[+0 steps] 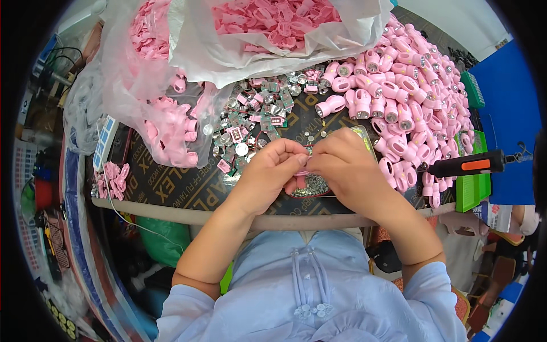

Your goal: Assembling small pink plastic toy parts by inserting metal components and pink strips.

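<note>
Over the near edge of the dark table, my left hand (266, 172) and my right hand (348, 170) meet with fingertips pinched together. Between them shows a small pink plastic part (298, 176), mostly covered by my fingers. Just below it sits a shallow container of small metal pieces (315, 187), partly hidden by my hands. Beyond my left hand spreads a heap of small circuit boards, shiny reflectors and pink pieces (268, 108). A large pile of pink toy flashlights (399, 97) lies beyond my right hand.
A black and orange power screwdriver (467, 167) hangs at the right, near a green tray (481, 171). White bags (194, 54) of pink shells stand at the back; a clear bag (128, 74) is at left. Pink pieces (113, 181) and a white power strip (104, 142) lie far left.
</note>
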A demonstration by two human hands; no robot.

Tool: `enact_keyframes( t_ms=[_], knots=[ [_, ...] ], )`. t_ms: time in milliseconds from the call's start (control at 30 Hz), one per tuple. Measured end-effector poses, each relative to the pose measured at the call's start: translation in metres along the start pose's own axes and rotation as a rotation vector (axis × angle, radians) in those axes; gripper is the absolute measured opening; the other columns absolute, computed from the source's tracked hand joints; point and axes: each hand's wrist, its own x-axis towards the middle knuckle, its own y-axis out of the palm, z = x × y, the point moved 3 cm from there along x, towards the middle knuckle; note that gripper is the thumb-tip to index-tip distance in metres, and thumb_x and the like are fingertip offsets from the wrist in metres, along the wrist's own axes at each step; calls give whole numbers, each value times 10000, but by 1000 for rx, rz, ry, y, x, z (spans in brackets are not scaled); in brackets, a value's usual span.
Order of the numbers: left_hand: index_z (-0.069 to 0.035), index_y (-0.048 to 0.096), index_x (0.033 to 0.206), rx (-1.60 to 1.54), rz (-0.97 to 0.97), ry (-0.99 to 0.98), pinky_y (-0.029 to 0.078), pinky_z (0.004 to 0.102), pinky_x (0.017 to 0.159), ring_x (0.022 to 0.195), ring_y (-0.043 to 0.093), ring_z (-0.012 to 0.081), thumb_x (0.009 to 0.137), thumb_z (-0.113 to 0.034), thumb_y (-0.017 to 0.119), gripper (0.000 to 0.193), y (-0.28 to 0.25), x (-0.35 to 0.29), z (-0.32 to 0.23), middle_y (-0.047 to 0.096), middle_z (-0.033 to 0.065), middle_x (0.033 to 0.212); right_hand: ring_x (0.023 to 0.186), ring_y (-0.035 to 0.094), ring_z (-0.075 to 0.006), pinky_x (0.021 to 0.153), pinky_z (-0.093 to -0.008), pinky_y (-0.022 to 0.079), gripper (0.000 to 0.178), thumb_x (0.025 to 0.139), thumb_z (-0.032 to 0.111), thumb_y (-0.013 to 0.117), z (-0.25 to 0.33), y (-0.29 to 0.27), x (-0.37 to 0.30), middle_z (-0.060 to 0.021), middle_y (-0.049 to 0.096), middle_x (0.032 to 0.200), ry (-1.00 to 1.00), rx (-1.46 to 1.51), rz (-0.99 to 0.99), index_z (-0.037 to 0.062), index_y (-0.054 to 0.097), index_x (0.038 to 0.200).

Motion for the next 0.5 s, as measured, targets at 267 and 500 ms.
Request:
enact_keyframes(
  t_ms=[267, 500],
  knots=[
    [-42, 574, 1069, -62, -29, 31, 460, 217, 540, 694, 636, 112, 1006, -127, 575, 106, -6, 1, -2, 662, 52, 910, 937, 555, -272, 812, -395, 444, 152, 746, 91, 642, 2, 6, 8, -67, 590, 964, -50, -90, -11, 44, 646, 891],
    [-22, 576, 1072, -137, -58, 57, 476, 218, 536, 690, 644, 123, 988, -151, 618, 160, -16, 4, -12, 660, 68, 878, 1037, 553, -294, 841, -411, 461, 348, 728, 140, 647, 5, 18, -2, -83, 599, 1155, -157, -232, -144, 38, 674, 1060]
  ],
)
